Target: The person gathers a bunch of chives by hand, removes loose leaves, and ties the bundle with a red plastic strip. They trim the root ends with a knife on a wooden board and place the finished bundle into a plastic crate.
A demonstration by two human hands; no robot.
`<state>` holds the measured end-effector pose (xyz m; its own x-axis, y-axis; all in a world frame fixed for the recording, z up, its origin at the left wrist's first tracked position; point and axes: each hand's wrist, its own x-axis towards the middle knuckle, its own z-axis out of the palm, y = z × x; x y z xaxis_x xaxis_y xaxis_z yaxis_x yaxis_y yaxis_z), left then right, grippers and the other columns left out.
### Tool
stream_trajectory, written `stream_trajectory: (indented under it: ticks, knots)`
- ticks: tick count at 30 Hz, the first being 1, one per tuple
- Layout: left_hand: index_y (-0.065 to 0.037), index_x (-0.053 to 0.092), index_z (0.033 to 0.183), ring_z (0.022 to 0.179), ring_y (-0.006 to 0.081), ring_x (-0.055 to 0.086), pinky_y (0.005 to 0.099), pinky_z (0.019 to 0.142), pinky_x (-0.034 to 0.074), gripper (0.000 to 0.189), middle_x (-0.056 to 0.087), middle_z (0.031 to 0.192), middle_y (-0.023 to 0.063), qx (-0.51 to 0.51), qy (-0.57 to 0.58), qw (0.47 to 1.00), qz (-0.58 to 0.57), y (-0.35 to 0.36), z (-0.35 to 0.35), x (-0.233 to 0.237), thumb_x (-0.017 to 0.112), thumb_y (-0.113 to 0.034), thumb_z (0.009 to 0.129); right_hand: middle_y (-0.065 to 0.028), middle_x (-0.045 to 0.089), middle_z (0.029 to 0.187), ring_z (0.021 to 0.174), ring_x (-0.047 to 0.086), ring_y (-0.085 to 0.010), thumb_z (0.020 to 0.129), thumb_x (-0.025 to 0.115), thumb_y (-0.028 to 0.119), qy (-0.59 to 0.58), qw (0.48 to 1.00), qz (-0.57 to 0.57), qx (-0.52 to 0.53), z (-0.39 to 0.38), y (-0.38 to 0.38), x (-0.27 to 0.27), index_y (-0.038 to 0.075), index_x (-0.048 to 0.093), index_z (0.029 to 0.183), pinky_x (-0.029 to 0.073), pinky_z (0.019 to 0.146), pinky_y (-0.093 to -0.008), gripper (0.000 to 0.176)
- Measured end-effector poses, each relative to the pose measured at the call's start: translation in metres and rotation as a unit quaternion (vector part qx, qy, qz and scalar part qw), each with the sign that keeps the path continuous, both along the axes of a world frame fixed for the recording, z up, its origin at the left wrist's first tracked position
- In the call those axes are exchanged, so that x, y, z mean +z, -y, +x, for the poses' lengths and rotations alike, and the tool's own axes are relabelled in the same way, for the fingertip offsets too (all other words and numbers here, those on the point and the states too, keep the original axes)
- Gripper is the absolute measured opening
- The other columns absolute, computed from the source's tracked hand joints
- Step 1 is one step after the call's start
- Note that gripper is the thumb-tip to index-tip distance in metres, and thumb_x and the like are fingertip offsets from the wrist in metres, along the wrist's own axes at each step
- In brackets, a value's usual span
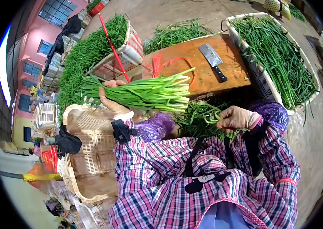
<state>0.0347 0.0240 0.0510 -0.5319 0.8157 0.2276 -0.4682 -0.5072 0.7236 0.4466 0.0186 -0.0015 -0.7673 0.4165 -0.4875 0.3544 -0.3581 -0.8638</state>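
My left hand [111,101] is closed around a thick bunch of green chives [146,91], held level in front of me with its pale stem ends to the right. Closed in a pinch, my right hand [237,117] grips a few loose, bent chive stalks [210,117] above my lap. More loose greens [197,120] lie below, between my knees. Beyond the bunch stands a wooden board [192,51] carrying a cleaver [211,57] with a black handle. Red ties [156,65] hang at the board's left edge, partly behind the bunch.
A white crate [260,78] full of greens stands to the right. Another crate [110,65] heaped with greens is at the far left, with a red stick [111,45] in front of it. An open beige crate [73,171] sits beside me on the left, near a black bag [68,140].
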Motion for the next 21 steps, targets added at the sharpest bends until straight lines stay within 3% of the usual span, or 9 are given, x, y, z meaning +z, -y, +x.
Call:
stream_trajectory:
  ticks: [1,2,3,5,7,12,16,19,21]
  knots:
    - [-0.01,0.053,0.084,0.068,0.022,0.056,0.0352,0.063,0.049,0.037,0.059,0.078,0.011,0.009,-0.006,1.0,0.007,-0.002,-0.004,0.001,0.05,-0.047,0.088,-0.0002,0.059,0.058,0.053,0.054,-0.0073,0.088,0.066,0.021,-0.001,1.0,-0.002,0.003,0.005,0.0,-0.006,0.003,0.065,0.079,0.043,0.049,-0.0252,0.02]
    - [-0.013,0.054,0.091,0.073,0.0156,0.053,0.0319,0.076,0.046,0.027,0.055,0.079,-0.0035,-0.025,0.028,0.999,0.016,0.003,0.006,0.01,0.066,-0.035,0.08,-0.0049,0.06,0.059,0.057,0.059,-0.0155,0.085,0.067,0.027,0.152,0.942,0.285,0.085,0.009,0.001,-0.009,0.008,0.064,0.091,0.045,0.051,-0.0309,0.02]
    - [-0.013,0.054,0.091,0.073,0.0156,0.053,0.0319,0.076,0.046,0.027,0.055,0.079,-0.0035,-0.024,0.027,0.999,0.014,0.003,0.003,0.01,0.066,-0.035,0.08,-0.0096,0.06,0.061,0.06,0.063,-0.0236,0.081,0.069,0.032,0.287,0.776,0.54,0.156,0.009,0.002,-0.01,0.013,0.064,0.102,0.046,0.053,-0.0366,0.029]
    - [-0.012,0.053,0.087,0.069,0.013,0.049,0.0312,0.077,0.045,0.026,0.052,0.075,-0.0029,-0.042,0.057,0.997,0.034,-0.002,-0.002,0.013,0.066,-0.033,0.08,-0.0135,0.062,0.066,0.065,0.064,-0.0309,0.079,0.069,0.036,0.322,0.774,0.523,0.154,0.009,0.004,-0.001,0.016,0.06,0.116,0.048,0.057,-0.0408,0.043]
    - [-0.012,0.052,0.083,0.069,0.0117,0.048,0.0308,0.077,0.045,0.022,0.049,0.073,-0.0033,-0.057,0.059,0.996,0.041,-0.001,0.006,0.02,0.065,-0.029,0.08,-0.0147,0.066,0.078,0.076,0.065,-0.0325,0.082,0.064,0.04,0.172,0.865,0.471,-0.005,-0.002,0.011,0.016,0.017,0.056,0.122,0.05,0.066,-0.0421,0.047]
    - [-0.012,0.051,0.083,0.069,0.0121,0.047,0.0337,0.076,0.044,0.022,0.049,0.074,-0.0039,0.002,0.068,0.998,0.007,0.0,0.041,0.042,0.065,-0.029,0.08,-0.0122,0.064,0.068,0.064,0.064,-0.0244,0.08,0.068,0.033,-0.047,0.929,0.295,-0.218,-0.044,0.015,0.025,0.01,0.066,0.105,0.05,0.061,-0.0326,0.034]
    - [-0.009,0.051,0.084,0.066,0.0135,0.039,0.0351,0.077,0.042,0.02,0.044,0.073,-0.0023,-0.24,0.047,0.963,0.11,-0.007,0.036,0.041,0.066,-0.022,0.079,-0.0123,0.068,0.077,0.07,0.066,-0.0225,0.082,0.065,0.04,0.027,0.931,0.321,-0.171,-0.066,0.005,0.031,0.009,0.066,0.105,0.05,0.067,-0.0339,0.038]
    - [-0.008,0.052,0.086,0.068,0.0143,0.042,0.0367,0.08,0.043,0.021,0.045,0.075,-0.0012,-0.124,0.001,0.992,0.024,0.001,0.067,0.054,0.064,-0.025,0.08,-0.0112,0.069,0.079,0.072,0.066,-0.0205,0.083,0.064,0.037,0.03,0.95,0.281,-0.131,-0.077,0.002,0.033,0.008,0.067,0.102,0.05,0.068,-0.0323,0.035]
    - [-0.006,0.055,0.091,0.073,0.0176,0.048,0.043,0.087,0.044,0.022,0.047,0.078,0.0014,-0.149,-0.011,0.989,-0.014,0.0,0.072,0.055,0.062,-0.026,0.082,-0.0059,0.066,0.07,0.06,0.06,-0.0134,0.083,0.067,0.022,-0.042,0.965,0.195,-0.169,-0.086,-0.001,0.018,0.005,0.067,0.091,0.048,0.059,-0.0284,0.019]
